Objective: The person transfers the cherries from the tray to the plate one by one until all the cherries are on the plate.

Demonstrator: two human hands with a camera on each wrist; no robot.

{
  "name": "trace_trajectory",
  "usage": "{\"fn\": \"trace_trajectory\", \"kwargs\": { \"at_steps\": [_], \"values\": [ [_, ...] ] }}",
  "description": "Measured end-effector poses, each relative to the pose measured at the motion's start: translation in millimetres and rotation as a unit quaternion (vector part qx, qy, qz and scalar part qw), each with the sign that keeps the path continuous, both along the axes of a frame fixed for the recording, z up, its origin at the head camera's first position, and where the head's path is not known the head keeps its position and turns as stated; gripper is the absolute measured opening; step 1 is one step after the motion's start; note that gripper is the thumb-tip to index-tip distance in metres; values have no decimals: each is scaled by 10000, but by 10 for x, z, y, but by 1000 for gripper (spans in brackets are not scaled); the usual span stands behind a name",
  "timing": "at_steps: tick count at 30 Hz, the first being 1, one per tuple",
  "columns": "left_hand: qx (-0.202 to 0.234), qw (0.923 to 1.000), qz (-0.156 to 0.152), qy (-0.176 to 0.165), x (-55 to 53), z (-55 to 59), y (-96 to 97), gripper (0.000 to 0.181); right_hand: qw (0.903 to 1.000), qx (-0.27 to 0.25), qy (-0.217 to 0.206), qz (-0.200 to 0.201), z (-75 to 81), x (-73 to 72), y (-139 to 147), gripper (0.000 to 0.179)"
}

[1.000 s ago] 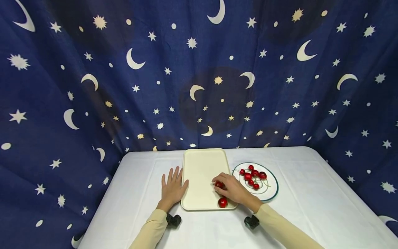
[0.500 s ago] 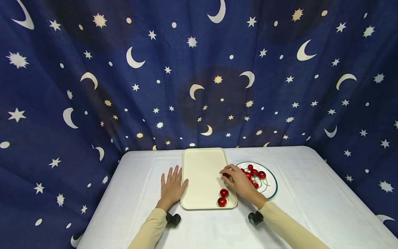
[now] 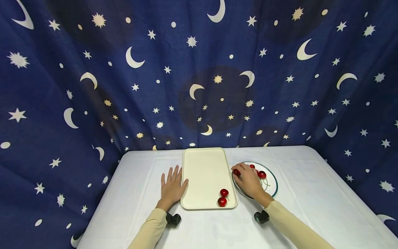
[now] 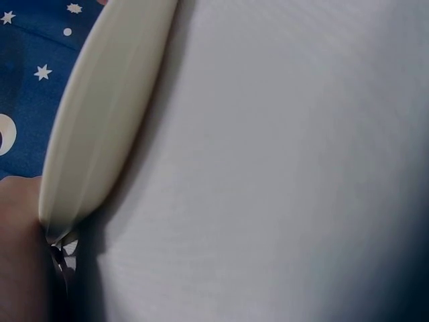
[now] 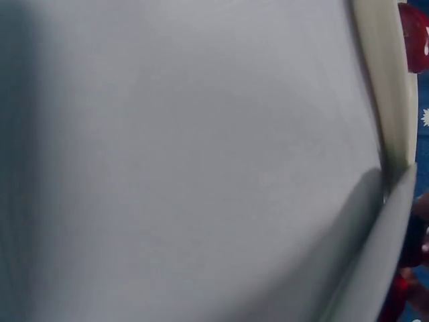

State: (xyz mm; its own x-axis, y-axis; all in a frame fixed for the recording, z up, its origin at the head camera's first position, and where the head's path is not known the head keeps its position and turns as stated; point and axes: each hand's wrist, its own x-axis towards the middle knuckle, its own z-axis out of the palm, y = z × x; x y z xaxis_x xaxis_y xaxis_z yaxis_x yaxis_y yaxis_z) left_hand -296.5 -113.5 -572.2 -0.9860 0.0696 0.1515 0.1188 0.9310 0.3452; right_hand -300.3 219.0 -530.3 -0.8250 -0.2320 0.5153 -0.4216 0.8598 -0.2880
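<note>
My right hand (image 3: 249,180) pinches a dark red cherry (image 3: 236,172) in its fingertips over the left rim of a white plate (image 3: 273,186) with a green edge. Other cherries (image 3: 262,174) with thin stems lie on that plate, some covered by the hand. My left hand (image 3: 171,189) lies with straight, spread fingers beside the left edge of a cream tray (image 3: 203,173), its thumb right at the rim. Two cherries (image 3: 222,202) sit close together in the tray's near right corner. In the left wrist view, the tray's side (image 4: 107,114) rises beside the hand.
A white cloth (image 3: 149,173) covers the table under tray and plate. Behind it hangs a dark blue curtain (image 3: 161,97) printed with moons and stars. Each wrist wears a small black camera, such as the right one (image 3: 261,217). The plate stands close to the tray's right edge.
My right hand has moved right from above the tray to over the plate's left part, carrying the cherry. The two cherries left in the tray came into full view. My left hand stays put.
</note>
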Motion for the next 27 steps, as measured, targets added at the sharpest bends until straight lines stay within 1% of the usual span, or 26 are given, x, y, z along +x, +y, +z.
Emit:
{"fn": "trace_trajectory", "kwargs": {
  "at_steps": [4,7,11,14,16,19,22,24,27],
  "values": [
    [38,10000,-13,2,1,22,9,70,9998,114,-84,-146,-9,20,17,20],
    [36,10000,-16,6,-1,14,13,70,9996,148,-93,-210,-29,44,21,21],
    [-37,10000,-7,11,-9,-20,15,70,9996,53,139,-223,-41,57,23,25],
    [-19,10000,-25,87,-11,-40,13,69,9992,-13,385,-110,-27,52,17,27],
    [-29,9999,-20,113,-8,-50,8,69,9987,-13,504,77,-4,48,2,25],
    [-36,9999,2,117,-5,-51,-7,68,9975,12,471,526,50,48,-30,23],
    [-39,9999,11,111,-14,-54,-14,69,9938,43,232,1087,115,81,-59,21],
    [-37,9999,2,118,-19,-54,-10,69,9889,84,-14,1481,143,118,-69,20],
    [-68,9999,5,100,-19,-59,5,69,9805,208,-421,1910,162,186,-80,20]
  ]
}}
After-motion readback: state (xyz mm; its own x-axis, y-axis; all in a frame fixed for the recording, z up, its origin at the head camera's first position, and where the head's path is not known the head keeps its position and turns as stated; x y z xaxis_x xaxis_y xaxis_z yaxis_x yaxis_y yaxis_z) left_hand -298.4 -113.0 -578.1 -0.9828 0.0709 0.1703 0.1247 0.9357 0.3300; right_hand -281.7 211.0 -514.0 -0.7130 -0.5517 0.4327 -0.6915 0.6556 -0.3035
